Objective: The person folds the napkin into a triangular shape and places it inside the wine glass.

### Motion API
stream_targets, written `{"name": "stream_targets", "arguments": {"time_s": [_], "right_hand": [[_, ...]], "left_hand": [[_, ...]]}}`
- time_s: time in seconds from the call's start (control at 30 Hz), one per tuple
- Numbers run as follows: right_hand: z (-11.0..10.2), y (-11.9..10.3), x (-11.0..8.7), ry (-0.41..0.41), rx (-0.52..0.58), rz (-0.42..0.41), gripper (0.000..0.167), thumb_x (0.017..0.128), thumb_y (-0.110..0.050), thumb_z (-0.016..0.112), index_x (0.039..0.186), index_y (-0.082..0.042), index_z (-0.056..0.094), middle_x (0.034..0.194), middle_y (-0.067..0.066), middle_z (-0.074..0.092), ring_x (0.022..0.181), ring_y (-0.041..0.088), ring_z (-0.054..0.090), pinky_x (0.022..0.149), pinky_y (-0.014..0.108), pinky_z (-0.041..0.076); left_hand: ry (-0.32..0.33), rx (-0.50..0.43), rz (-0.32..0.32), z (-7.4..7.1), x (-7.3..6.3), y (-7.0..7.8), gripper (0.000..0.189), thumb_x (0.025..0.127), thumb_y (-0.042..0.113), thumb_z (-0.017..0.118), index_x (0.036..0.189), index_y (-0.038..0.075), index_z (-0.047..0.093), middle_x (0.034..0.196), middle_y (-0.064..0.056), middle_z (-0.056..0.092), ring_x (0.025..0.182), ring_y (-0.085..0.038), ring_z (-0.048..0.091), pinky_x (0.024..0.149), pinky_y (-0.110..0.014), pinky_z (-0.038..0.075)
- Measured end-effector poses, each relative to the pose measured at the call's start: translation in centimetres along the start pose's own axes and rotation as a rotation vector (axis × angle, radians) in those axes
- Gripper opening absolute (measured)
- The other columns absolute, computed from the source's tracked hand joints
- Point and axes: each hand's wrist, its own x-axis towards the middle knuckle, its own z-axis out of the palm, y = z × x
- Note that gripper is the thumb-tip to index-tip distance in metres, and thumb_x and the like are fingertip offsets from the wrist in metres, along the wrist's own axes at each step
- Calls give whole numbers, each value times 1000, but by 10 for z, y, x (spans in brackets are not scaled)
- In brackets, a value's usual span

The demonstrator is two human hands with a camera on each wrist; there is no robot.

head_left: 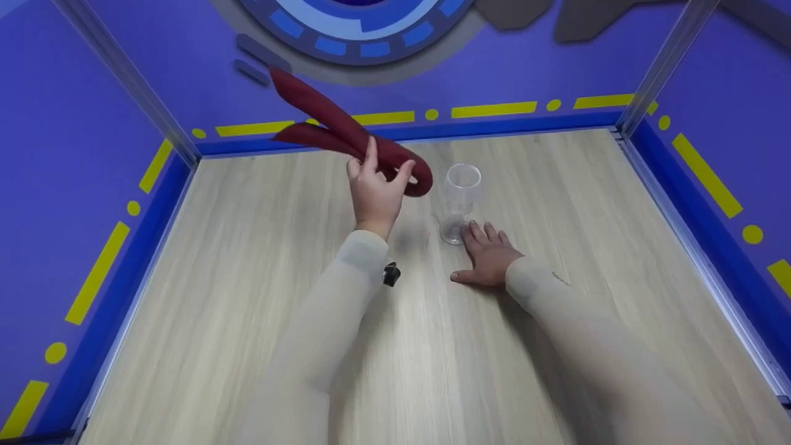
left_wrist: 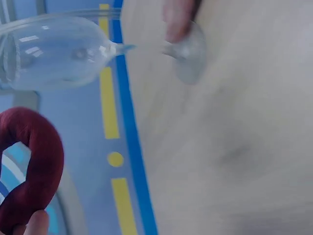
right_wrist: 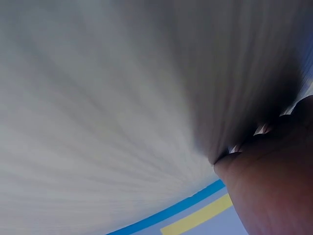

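Note:
A dark red folded cloth (head_left: pixel 321 111), probably a napkin, is bent into a loop at its right end, with two loose ends pointing up and left. My left hand (head_left: pixel 377 194) holds it above the table between thumb and fingers. To the right stands a clear stemmed wine glass (head_left: pixel 462 191), upright. My right hand (head_left: pixel 491 259) lies palm down with its fingers spread, a fingertip at the glass's foot. In the left wrist view the cloth's rounded loop (left_wrist: pixel 46 161) appears beside the glass bowl (left_wrist: pixel 58 54). The right wrist view catches part of the right hand (right_wrist: pixel 274 181) close to the tabletop.
A pale wood-grain table (head_left: pixel 204 278) fills the space under both arms. Blue panels (head_left: pixel 74 154) with yellow marks wall it in at the back and both sides, joined by metal corner posts (head_left: pixel 667 68). A small black object (head_left: pixel 391 274) shows beside the left cuff.

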Motion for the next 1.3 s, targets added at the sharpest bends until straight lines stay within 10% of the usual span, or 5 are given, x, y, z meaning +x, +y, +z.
{"name": "stream_targets", "arguments": {"time_s": [0.47,1.3], "right_hand": [[1,0,0,25,-22,-10,114,94,-72,61,168,-2,10,176,24,4,161,53,2,128,69,9],[1,1,0,31,-35,-22,114,94,-73,59,169,-3,10,176,25,4,160,55,3,127,70,9]], "left_hand": [[24,-223,85,16,-7,49,104,83,36,92,166,13,33,146,-19,42,120,-20,59,93,-24,58],[-113,-130,87,48,-21,71,99,92,30,84,170,22,23,155,-16,37,134,-22,55,105,-27,55]]}}
